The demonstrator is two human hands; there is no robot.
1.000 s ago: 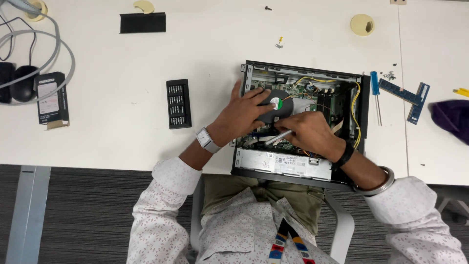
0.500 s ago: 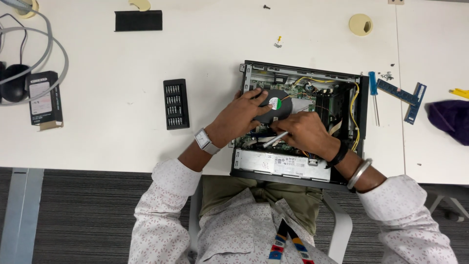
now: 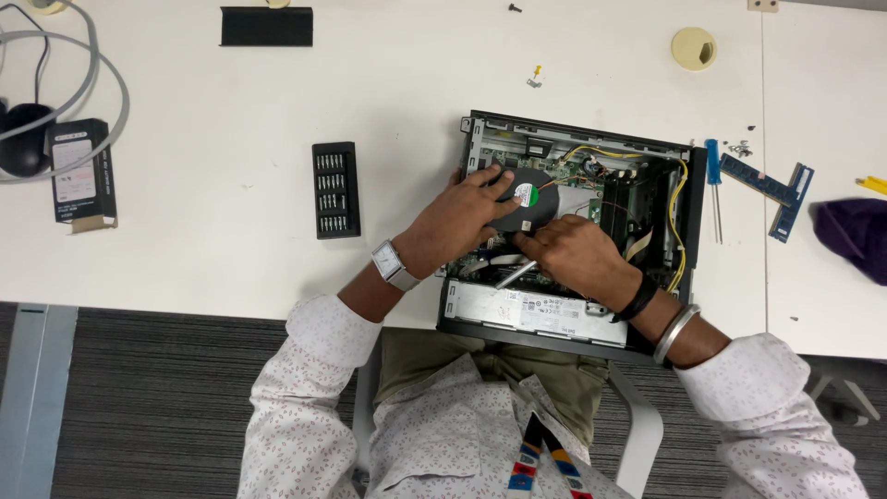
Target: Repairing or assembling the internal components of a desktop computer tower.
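Observation:
An open black desktop computer case lies on the white table in front of me. My left hand grips the left edge of a round black cooling fan inside the case. My right hand is just below the fan and holds a slim silver screwdriver, its tip hidden under my fingers. Yellow wires run along the right inside wall. A grey drive cage fills the near side of the case.
A black screwdriver bit set lies left of the case. Right of it are a blue screwdriver, two memory sticks, loose screws and a purple cloth. A tape roll, a black panel, a small box and a mouse lie farther off.
My hands stay on the fan and the screwdriver with hardly any shift. The view has drifted slightly, so the table items sit a little lower and to the left.

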